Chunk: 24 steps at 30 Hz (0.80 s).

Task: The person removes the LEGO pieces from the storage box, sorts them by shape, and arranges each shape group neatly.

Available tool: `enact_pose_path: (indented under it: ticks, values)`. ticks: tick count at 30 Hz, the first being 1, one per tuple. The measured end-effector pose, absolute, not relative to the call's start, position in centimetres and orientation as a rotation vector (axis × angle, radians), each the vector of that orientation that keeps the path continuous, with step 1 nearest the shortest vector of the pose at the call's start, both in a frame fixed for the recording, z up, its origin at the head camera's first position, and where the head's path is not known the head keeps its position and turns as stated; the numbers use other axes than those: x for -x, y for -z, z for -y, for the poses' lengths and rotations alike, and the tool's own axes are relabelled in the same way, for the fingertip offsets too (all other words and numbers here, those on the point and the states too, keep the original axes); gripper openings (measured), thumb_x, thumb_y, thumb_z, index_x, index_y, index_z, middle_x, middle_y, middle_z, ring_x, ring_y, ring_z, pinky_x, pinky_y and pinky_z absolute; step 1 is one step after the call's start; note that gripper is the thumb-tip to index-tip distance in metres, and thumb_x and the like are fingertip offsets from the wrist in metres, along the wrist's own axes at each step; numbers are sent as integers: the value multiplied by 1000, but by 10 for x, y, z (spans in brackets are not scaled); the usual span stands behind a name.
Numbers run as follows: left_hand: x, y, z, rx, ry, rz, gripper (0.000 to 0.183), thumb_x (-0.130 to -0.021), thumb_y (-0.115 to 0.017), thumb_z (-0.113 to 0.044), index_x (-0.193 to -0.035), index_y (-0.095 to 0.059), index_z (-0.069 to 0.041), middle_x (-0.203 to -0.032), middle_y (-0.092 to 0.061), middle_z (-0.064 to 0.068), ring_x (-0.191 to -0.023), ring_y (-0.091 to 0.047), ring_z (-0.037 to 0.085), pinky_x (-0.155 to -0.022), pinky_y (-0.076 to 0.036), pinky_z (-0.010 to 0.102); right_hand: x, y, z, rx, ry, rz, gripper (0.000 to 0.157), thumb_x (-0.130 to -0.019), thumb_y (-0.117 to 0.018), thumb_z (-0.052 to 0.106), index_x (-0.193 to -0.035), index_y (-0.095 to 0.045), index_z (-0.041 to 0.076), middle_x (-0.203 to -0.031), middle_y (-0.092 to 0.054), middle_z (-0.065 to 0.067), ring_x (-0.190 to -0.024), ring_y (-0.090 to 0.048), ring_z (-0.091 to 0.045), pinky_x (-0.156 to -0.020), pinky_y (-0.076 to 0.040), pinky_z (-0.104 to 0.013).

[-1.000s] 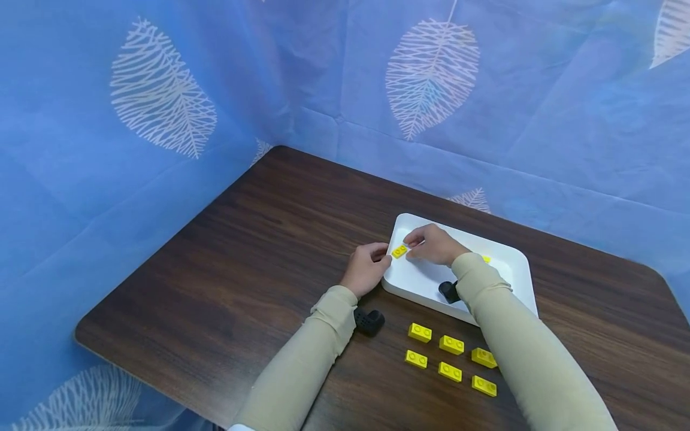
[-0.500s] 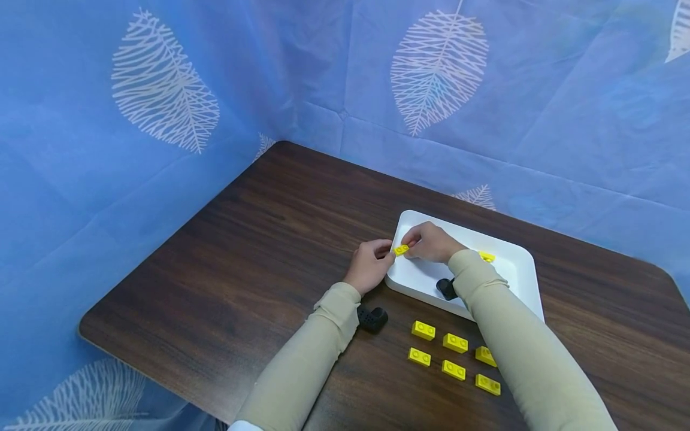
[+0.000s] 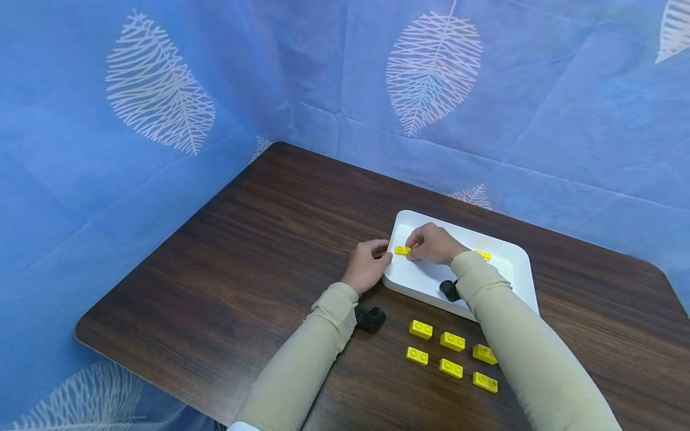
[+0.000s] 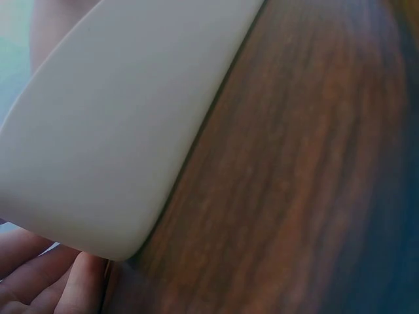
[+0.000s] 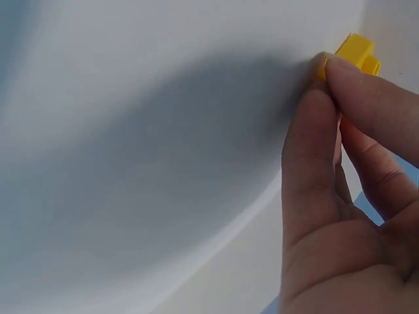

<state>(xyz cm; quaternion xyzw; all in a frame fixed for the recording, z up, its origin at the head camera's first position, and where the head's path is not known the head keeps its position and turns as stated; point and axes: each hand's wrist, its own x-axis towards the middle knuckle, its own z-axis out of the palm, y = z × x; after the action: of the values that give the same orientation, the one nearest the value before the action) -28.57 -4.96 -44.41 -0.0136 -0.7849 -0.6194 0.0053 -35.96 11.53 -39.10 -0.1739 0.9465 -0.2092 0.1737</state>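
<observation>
In the head view my right hand [image 3: 435, 244] reaches into the white tray [image 3: 417, 287] and pinches a yellow toy brick [image 3: 401, 250] near the tray's left wall. The right wrist view shows the thumb and fingertips on one end of this yellow brick [image 5: 357, 49]; its other end sticks out. My left hand [image 3: 368, 265] touches the tray's left side with relaxed, bent fingers. In the left wrist view its fingers [image 4: 78, 281] lie beside the outer wall of the tray [image 4: 124, 131]. Another yellow piece [image 3: 483, 255] lies in the tray, partly behind the right wrist.
Several yellow bricks [image 3: 451, 341] stand in two rows on the dark wooden table [image 3: 242, 257], in front of the tray; the right sleeve passes close beside them. Black wrist devices [image 3: 369, 319] sit under both wrists. A blue leaf-patterned cloth [image 3: 345, 72] hangs behind the table.
My right fingers, apart from the brick at first, now pinch its right end. The brick has turned from a slant to lie nearly left to right. My left hand stays at the tray's side.
</observation>
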Motion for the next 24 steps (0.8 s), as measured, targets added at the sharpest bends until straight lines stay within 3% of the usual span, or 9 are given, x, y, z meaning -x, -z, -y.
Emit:
enact_pose_path:
  ticks: [16, 24]
  values:
    - [284, 442, 46, 120, 1941, 2413, 34, -93, -56, -13, -126, -59, -4, -121, -62, 11, -111, -59, 20, -92, -50, 31, 321, 357, -169, 597, 569, -2806, 16, -83, -68, 5, -98, -67, 0, -91, -64, -10, -79, -53, -22, -70, -45, -33]
    - [282, 443, 41, 78, 1942, 2420, 33, -93, -56, -14, -124, -61, -6, -120, -63, 9, -109, -59, 19, -92, -50, 34, 277, 350, -203, 599, 620, -2890, 14, -84, -66, 6, -97, -67, 1, -90, -65, -9, -75, -55, -17, -65, -47, -31]
